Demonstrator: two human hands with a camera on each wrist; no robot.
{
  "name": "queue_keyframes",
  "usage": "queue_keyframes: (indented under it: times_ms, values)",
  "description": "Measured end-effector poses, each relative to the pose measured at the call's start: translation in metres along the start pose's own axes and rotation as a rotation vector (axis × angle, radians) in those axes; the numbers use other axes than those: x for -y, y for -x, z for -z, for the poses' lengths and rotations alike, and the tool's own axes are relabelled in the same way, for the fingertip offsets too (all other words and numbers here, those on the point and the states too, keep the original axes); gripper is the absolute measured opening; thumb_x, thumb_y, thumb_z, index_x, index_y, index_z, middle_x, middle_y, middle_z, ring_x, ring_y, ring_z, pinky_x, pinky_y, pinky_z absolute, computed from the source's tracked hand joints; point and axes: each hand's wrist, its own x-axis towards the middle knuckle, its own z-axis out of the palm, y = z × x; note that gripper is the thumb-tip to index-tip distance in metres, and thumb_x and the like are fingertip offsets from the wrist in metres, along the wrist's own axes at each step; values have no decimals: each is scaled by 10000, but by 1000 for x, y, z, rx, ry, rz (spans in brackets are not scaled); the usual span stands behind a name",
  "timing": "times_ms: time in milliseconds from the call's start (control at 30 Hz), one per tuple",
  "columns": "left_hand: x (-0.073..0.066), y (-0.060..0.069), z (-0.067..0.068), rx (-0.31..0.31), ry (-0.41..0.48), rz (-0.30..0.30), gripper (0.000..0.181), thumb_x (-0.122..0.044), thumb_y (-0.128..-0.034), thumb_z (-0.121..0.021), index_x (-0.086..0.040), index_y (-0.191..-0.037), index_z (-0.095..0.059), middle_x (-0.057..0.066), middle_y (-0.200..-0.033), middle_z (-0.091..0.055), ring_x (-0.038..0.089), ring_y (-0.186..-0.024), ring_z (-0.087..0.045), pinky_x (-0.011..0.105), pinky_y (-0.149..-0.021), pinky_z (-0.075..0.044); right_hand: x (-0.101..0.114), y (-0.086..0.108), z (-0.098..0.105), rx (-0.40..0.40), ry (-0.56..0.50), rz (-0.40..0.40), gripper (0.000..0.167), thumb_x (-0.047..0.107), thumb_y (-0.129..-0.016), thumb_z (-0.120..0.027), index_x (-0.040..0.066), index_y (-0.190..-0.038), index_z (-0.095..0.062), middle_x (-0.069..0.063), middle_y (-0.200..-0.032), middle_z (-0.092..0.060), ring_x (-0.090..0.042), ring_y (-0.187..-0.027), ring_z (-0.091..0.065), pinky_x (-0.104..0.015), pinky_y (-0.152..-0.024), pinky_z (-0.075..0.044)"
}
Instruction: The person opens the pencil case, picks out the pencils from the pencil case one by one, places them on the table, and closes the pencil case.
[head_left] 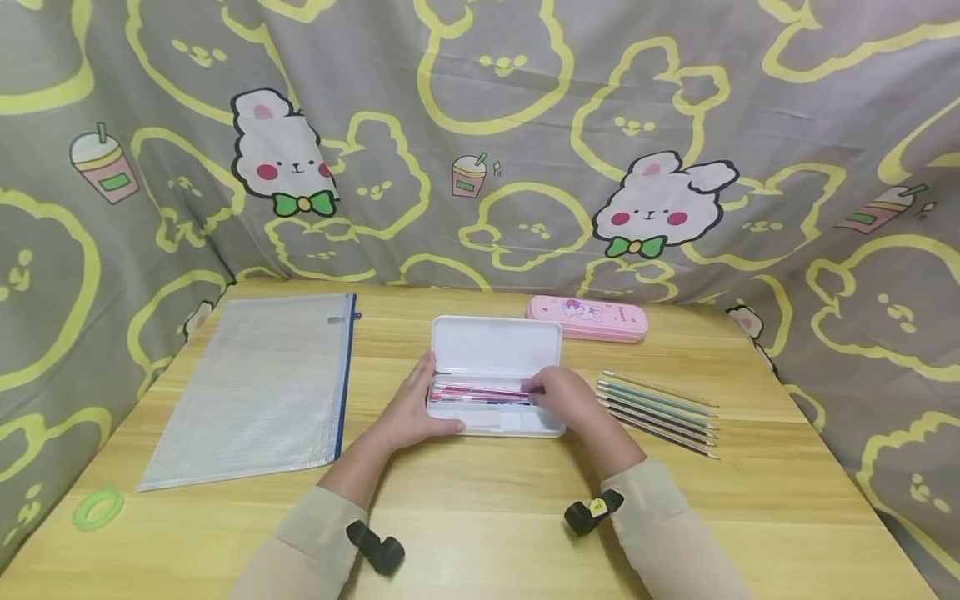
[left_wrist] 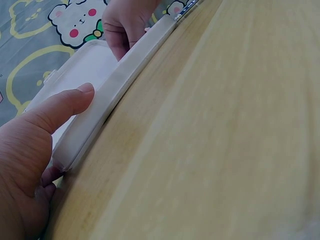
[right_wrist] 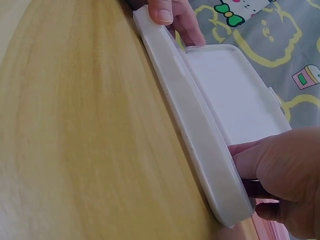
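An open white pencil case point(head_left: 497, 346) lies mid-table, its lid raised at the back. Several slim red pencils point(head_left: 480, 392) lie in its tray. My left hand point(head_left: 411, 412) grips the case's left end, with the thumb on the front rim and the fingers along the side. In the left wrist view that thumb point(left_wrist: 75, 102) bends over the rim. My right hand point(head_left: 562, 396) reaches into the right end, fingers curled, and pinches at the ends of the red pencils. In the right wrist view its fingertips are hidden behind the case's front wall point(right_wrist: 192, 125).
Right of the case, several pencils point(head_left: 660, 412) lie in a fanned row. A pink pencil case point(head_left: 600, 321) is behind it. To the left lies a mesh zip pouch point(head_left: 255, 383) with a blue edge. A green ring point(head_left: 98, 509) sits near the table's left edge.
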Motion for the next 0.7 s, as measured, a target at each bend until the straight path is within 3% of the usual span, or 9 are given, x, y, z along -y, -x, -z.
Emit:
queue_keyframes:
  times_ms: [300, 433, 567, 700]
  values:
    - [0, 0, 1, -3, 2, 4, 1303, -457, -672, -863, -101, -1584, -4, 107, -1668, 4, 328, -1535, -33, 529, -1230, -130, -2, 0, 0, -9, 11, 75, 181, 107, -926, -656, 92, -1075, -758, -98, -1092, -724, -274, -1086, -650, -455, -1000, -502]
    - [1, 0, 1, -4, 2, 5, 1299, -453, -674, -863, -105, -1585, -4, 100, -1669, 5, 328, -1535, -34, 531, -1231, -127, -2, 0, 1, 0, -16, 67, 169, 133, -937, -644, 92, -1069, -741, -86, -1076, -714, -244, -1039, -642, -454, -985, -504]
    - [2, -1, 0, 1, 0, 6, 1297, -456, -678, -860, -108, -1585, -1, 90, -1669, 9, 324, -1535, -32, 526, -1233, -123, -7, 2, 1, 12, -114, 54, 161, 147, -941, -631, 101, -1063, -726, -64, -1033, -708, -201, -961, -622, -443, -948, -510]
    - [1, -1, -1, 5, 7, 4, 1294, -457, -680, -860, -112, -1585, -2, 86, -1670, 11, 322, -1536, -30, 527, -1233, -120, -16, 7, 4, 17, -284, 54, 167, 158, -926, -644, 91, -1058, -721, -55, -994, -696, -167, -917, -590, -388, -903, -496]
